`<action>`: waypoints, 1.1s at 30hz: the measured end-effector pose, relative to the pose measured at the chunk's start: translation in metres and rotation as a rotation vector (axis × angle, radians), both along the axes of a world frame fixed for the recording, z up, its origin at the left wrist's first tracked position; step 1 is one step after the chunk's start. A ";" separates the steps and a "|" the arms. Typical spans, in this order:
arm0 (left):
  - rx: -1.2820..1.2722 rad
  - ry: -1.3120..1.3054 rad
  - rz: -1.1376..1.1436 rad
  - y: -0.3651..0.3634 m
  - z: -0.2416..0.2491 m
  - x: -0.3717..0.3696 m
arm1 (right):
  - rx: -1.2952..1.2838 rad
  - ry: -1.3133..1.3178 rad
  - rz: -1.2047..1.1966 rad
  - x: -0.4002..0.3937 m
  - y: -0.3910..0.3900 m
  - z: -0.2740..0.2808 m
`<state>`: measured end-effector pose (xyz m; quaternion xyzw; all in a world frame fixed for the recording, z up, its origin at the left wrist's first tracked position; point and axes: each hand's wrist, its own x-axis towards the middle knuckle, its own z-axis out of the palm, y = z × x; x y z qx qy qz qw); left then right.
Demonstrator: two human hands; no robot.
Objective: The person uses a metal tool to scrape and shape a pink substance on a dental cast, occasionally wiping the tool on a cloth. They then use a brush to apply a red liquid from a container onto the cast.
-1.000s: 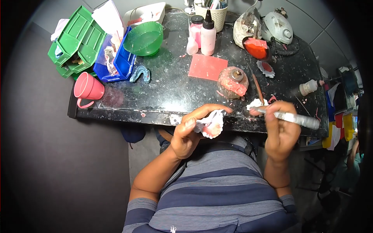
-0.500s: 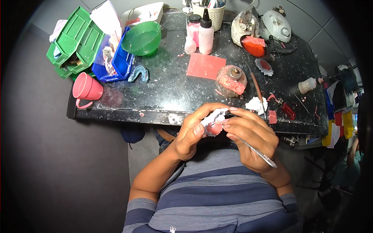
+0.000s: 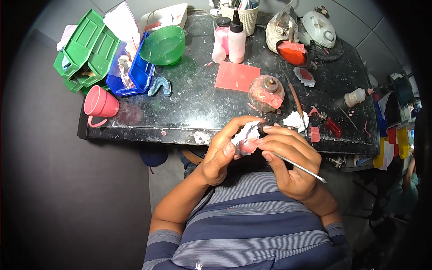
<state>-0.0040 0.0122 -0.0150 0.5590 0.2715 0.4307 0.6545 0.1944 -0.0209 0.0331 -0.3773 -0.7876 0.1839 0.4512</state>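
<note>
A white cast with pink wax on it (image 3: 248, 143) is held just in front of the table's near edge. My left hand (image 3: 221, 155) wraps its fingers and thumb round the cast from the left. On the right, my right hand (image 3: 292, 162) pinches a thin metal tool (image 3: 301, 168), whose handle points down and right. The fingertips of that hand are at the cast's right side, and the working tip of the tool is hidden there.
Beyond my hands on the black table (image 3: 189, 105) stand a glass burner (image 3: 266, 96), a pink wax sheet (image 3: 237, 76), bottles (image 3: 236, 42), a green bowl (image 3: 164, 45) and a pink cup (image 3: 101, 101). A brown-handled knife (image 3: 295, 98) lies by crumpled white material (image 3: 294, 120).
The cast has tilted slightly in my left hand. The tool's handle has swung a little outward to the right, and my right thumb has shifted slightly.
</note>
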 end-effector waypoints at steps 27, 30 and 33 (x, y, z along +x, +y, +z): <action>0.511 0.003 0.251 -0.004 -0.037 0.018 | -0.151 0.336 -0.114 0.006 0.005 -0.018; 0.540 0.030 0.299 -0.005 -0.039 0.021 | -0.107 0.259 -0.059 -0.001 0.005 -0.023; 0.596 0.135 0.339 -0.005 -0.045 0.019 | -0.100 0.238 -0.056 -0.004 0.004 -0.022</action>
